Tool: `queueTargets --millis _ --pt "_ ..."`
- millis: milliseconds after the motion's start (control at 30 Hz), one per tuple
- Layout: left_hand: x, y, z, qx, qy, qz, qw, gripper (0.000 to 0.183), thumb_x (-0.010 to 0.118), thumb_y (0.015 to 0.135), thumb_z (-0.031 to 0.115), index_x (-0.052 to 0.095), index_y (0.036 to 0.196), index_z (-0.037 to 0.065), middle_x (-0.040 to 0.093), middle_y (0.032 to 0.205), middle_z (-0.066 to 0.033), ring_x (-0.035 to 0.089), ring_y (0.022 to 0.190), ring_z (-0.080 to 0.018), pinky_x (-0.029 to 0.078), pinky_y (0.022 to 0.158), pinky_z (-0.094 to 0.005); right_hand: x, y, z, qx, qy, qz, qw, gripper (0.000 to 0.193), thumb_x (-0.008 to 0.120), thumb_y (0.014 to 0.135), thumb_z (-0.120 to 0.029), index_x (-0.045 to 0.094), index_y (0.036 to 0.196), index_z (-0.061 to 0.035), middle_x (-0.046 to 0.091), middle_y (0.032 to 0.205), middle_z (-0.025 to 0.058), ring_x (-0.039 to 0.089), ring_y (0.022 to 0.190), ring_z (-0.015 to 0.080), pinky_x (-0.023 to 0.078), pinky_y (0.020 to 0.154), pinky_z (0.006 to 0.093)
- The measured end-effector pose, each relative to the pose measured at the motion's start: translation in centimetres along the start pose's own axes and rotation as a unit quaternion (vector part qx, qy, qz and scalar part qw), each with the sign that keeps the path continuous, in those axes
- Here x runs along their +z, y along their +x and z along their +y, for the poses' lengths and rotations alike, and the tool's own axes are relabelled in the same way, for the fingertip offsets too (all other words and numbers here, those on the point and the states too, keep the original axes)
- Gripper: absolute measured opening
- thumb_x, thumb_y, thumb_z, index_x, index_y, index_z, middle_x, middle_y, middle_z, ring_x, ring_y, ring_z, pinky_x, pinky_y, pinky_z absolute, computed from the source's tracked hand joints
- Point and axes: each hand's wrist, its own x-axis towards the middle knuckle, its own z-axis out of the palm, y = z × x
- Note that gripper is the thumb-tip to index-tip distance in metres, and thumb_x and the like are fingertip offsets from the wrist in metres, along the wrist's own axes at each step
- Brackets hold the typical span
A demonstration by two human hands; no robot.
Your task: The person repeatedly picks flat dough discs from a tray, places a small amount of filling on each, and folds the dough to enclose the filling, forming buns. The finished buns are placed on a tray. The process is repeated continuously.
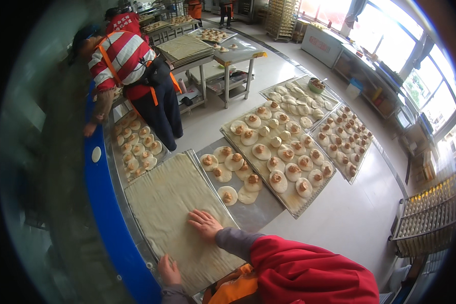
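A greenish-beige cloth (pixel 167 192) covers a stack of trays in front of me. My right hand (pixel 206 225) lies flat on the cloth with its fingers stretched out, holding nothing. Nearer to me, my left hand (pixel 170 271) rests by the cloth's left edge, its fingers loosely apart. Just right of the stack, flat dough rounds topped with brown filling (pixel 227 195) lie on a grey metal surface (pixel 261 210). More filled dough rounds (pixel 278 181) sit on a large cloth-lined tray (pixel 298 206) beyond them.
A blue strip (pixel 101 202) runs along the left. Ahead, a co-worker in a striped top (pixel 124 58) leans over it, beside another tray of filled rounds (pixel 137 144). Plain dough pieces (pixel 299 104) and a green bowl of filling (pixel 316 85) stand farther off. Racks (pixel 425 218) stand at right.
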Motion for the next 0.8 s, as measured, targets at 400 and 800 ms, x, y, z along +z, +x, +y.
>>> queueTargets --millis 400,800 --pt "-3.7 5.9 -1.3 -0.018 -0.193 0.125 0.973 0.029 0.058 0.096 0.004 0.063 0.125 0.0 0.066 0.126 -0.0165 0.062 0.118 -0.0323 0.049 0.1 -0.0382 0.7 0.2 0.4 -0.008 -0.068 -0.019 0.997 0.05 0.058 0.089 -0.018 0.054 0.138 -0.0121 0.039 0.158 0.0137 0.03 0.149 0.0326 0.027 0.12 0.0485" --pt "-5.2 9.1 -5.5 -0.049 -0.301 0.207 0.93 0.024 0.063 0.097 0.012 0.068 0.12 0.006 0.069 0.119 -0.0155 0.068 0.107 -0.0302 0.054 0.086 -0.0352 0.8 1.1 -0.8 -0.01 -0.092 0.013 0.996 0.042 0.059 0.081 -0.008 0.066 0.123 -0.0075 0.054 0.142 0.018 0.045 0.137 0.0409 0.036 0.112 0.0536"
